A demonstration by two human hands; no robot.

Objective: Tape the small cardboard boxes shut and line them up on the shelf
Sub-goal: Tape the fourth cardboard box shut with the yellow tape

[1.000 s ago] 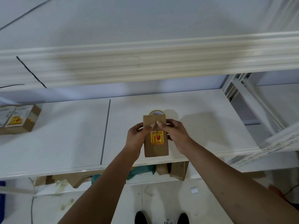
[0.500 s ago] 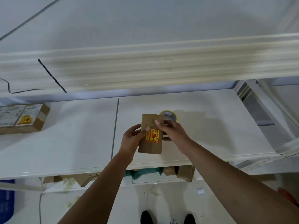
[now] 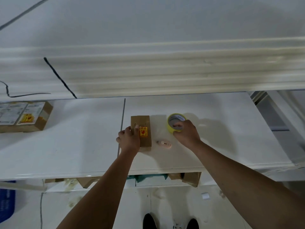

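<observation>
a glossy white shelf fills the middle of the view, with a thin dark seam running front to back between its two boards. above it the pale edge of a higher shelf board crosses the frame, blurred, and a black cable trails over its left part. under the front lip, a lower level holds cardboard scraps and something teal. the pale floor shows two dark shoes and a blue crate at far left.

the small cardboard box carries a yellow sticker with red chinese characters and a broken-glass sign, too small to read. a larger box at the shelf's far left bears blurred white labels and a similar yellow sticker.

the small cardboard box is plain brown and narrow. it lies flat on the shelf just right of the seam, flaps folded shut. the left hand grips its left edge, fingers curled, thumb on top. the right hand curls its fingers over a yellow tape roll standing near the box's right. a small pinkish cutter lies between them.
</observation>
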